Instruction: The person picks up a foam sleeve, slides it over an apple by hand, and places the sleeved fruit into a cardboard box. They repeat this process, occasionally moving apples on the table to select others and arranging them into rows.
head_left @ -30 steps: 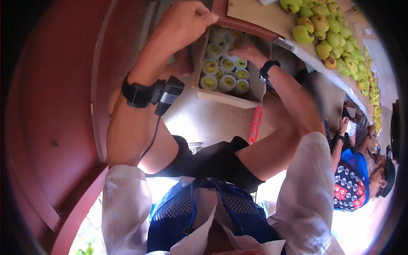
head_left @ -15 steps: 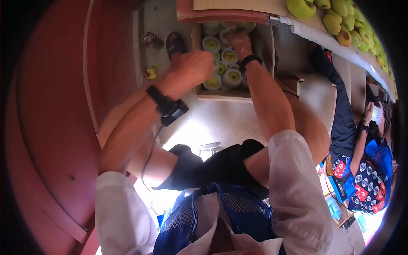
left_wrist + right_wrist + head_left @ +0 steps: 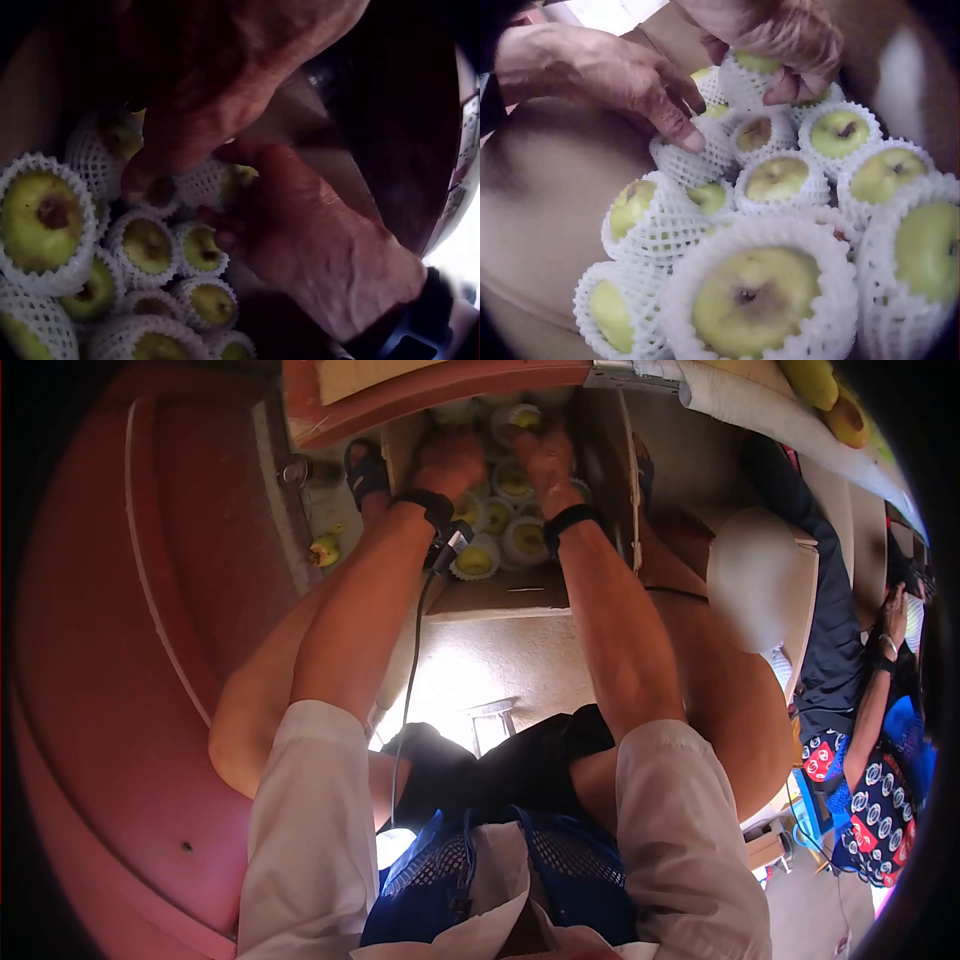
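At least ten netted apples point(image 3: 757, 300), one box point(image 3: 500, 600) holding them

- No words, brands or numbers are legible
- Far right, a seated person's patterned garment point(image 3: 882, 810) bears pale ring-shaped marks and red patches, too small to read
- Right edge of the left wrist view, a pale strip point(image 3: 470, 124) carries dark marks, unreadable

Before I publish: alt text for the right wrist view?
Two hands reach among green apples in white foam nets, packed in a cardboard box. The right hand grips one netted apple; the left hand has its thumb on another's net. The nearest apple is brownish around its center.
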The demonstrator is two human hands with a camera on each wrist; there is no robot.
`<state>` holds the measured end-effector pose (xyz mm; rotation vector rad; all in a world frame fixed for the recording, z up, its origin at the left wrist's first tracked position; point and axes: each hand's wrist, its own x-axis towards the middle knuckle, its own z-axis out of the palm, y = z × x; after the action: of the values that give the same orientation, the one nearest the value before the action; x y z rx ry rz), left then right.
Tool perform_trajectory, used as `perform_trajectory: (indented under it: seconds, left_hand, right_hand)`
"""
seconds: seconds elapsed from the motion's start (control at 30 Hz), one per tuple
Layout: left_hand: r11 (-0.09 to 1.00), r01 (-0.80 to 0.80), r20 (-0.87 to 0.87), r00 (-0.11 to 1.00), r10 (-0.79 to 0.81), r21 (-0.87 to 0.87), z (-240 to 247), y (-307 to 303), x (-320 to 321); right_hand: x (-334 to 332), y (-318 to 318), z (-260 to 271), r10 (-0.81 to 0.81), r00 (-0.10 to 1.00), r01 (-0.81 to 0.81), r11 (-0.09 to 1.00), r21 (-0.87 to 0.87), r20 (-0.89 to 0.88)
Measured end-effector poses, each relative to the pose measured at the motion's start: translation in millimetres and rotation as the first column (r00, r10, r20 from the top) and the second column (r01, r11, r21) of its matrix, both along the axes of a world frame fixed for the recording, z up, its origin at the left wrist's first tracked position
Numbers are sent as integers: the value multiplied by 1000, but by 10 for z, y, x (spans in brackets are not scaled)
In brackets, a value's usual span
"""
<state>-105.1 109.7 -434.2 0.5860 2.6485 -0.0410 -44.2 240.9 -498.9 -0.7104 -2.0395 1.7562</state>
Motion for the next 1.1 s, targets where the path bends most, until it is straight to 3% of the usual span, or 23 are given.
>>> perform_trajectory:
  seconds: [0.2,0.4,0.5,0.6,0.7,0.8,0.9,1.0,1.1]
  left_hand:
    - [995,86,8,996,-86,-57,-37,-10,62]
    - [998,67,-135,989,-66,4,-32,-60,263]
    - [996,91,-250,965,-85,12,-90,-90,337]
    - [997,80,-341,937,-76,-1,-140,-93,442]
    - [998,59,-334,941,-51,14,-165,-110,477]
    - [999,46,-343,939,-40,9,-215,-111,488]
    - [995,30,-433,901,13,91,-238,-90,527]
    - [988,-59,-440,890,117,143,-354,-51,497]
    - [876,-121,-277,920,276,468,-388,-86,487]
  right_hand:
    - [-11,-19,79,-65,974,55,997,51,216]
    - [-82,-45,141,-9,975,-20,992,127,223]
    - [-141,-56,135,42,981,-84,971,225,187]
    - [-194,-74,172,90,934,-200,933,298,347]
    - [-284,-101,199,213,907,-339,880,331,364]
    - [-400,-150,338,261,822,-460,829,320,507]
    - [-549,-182,410,297,766,-543,773,327,570]
    - [-683,-295,149,262,795,-563,653,506,547]
    - [-740,-358,93,271,763,-584,679,445,587]
